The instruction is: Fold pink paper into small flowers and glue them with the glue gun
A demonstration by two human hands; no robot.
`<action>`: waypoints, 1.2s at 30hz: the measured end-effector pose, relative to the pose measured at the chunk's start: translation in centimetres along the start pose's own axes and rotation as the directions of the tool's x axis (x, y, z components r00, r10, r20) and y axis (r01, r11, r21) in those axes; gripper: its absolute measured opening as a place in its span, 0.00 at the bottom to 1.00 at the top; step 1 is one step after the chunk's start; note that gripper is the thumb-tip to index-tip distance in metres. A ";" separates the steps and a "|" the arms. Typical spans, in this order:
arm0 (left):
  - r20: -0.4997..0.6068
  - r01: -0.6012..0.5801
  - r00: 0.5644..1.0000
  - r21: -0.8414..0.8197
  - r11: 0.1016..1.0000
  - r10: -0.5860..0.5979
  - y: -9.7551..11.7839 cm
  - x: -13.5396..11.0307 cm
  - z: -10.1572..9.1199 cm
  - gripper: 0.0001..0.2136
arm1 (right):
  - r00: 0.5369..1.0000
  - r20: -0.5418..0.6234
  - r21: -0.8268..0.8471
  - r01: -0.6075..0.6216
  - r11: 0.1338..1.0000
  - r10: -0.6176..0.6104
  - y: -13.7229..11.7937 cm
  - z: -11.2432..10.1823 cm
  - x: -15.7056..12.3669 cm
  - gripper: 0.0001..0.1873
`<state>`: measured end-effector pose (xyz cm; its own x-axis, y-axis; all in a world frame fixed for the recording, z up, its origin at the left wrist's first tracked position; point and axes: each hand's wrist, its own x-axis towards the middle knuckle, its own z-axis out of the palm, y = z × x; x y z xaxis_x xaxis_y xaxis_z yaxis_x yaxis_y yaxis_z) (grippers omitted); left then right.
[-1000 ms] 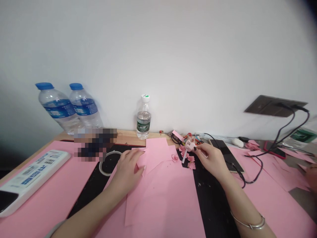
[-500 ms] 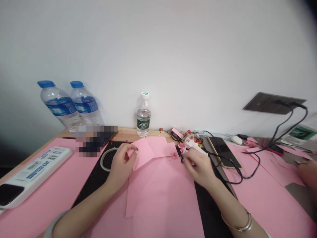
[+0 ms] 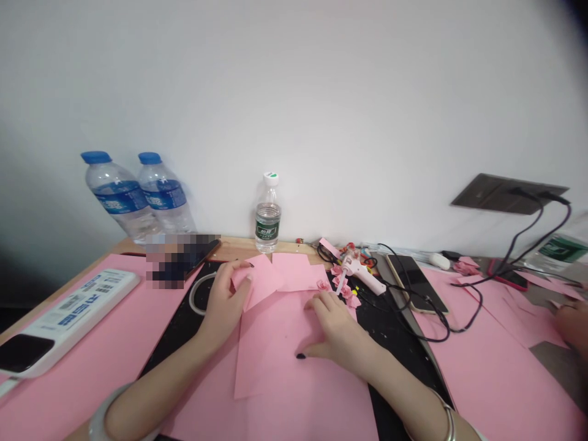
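L hand (image 3: 223, 303) is curled, thumb + fingertips pinching the edge of a thin pink paper sheet (image 3: 260, 275), which is partly lifted off the table near the back edge. R hand (image 3: 333, 324) is spread, palm down, pressing on a large pink paper sheet (image 3: 275, 349); thumb sticks out to the side, dark nail polish on it. The lifted sheet overlaps the large one, both on a black scuffed work mat (image 3: 390, 324).

Small pink paper roses (image 3: 342, 285) sit just beyond R fingertips, touching a white-and-pink hot glue gun (image 3: 361, 275) lying on its side. Loop of black cable (image 3: 463, 318) runs R of the gun, past a black phone w/ gold edge (image 3: 416, 283), up to a brown wall socket plate (image 3: 508, 193). Red-cased phone (image 3: 508, 275) further R.

Ring of white tape (image 3: 202, 294) lies on the mat, just L of L hand. Further L: white power strip (image 3: 68, 321) on a pink sheet (image 3: 87, 367). Along the wall on a wooden table edge (image 3: 239, 246): two big blue-capped water bottles (image 3: 120, 196) (image 3: 164, 193), tilted against the wall, + small green-label bottle (image 3: 267, 214), upright. Pixelated blur (image 3: 181, 260) hides whatever is next to them. Co-worker's hand (image 3: 572, 321) at far R edge, on more pink paper, apart from both hands.
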<state>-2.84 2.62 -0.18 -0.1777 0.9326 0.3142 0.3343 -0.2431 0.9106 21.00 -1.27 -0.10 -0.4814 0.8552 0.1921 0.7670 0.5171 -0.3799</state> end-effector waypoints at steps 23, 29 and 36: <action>0.693 0.214 0.710 -0.038 0.976 -0.128 1.4 -3.3 1.6 0.14 | 0.925 0.037 0.842 -0.233 0.487 0.379 -1.8 1.7 0.2 0.10; 0.781 0.330 0.599 -0.041 0.943 -0.175 1.2 -3.4 1.6 0.16 | 0.929 -0.056 0.868 -0.136 0.478 0.365 -2.1 0.7 0.4 0.08; 0.847 0.609 0.522 -0.284 0.740 -0.104 1.6 -2.9 1.6 0.16 | 0.944 0.059 0.971 -0.129 0.199 0.324 -1.2 1.7 0.2 0.12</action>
<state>-0.32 -0.05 -0.06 0.6562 0.7378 -0.1582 -0.1240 0.3123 0.9419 19.24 -1.74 -1.19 -0.2311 0.9729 0.0050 -0.1974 -0.0419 -0.9794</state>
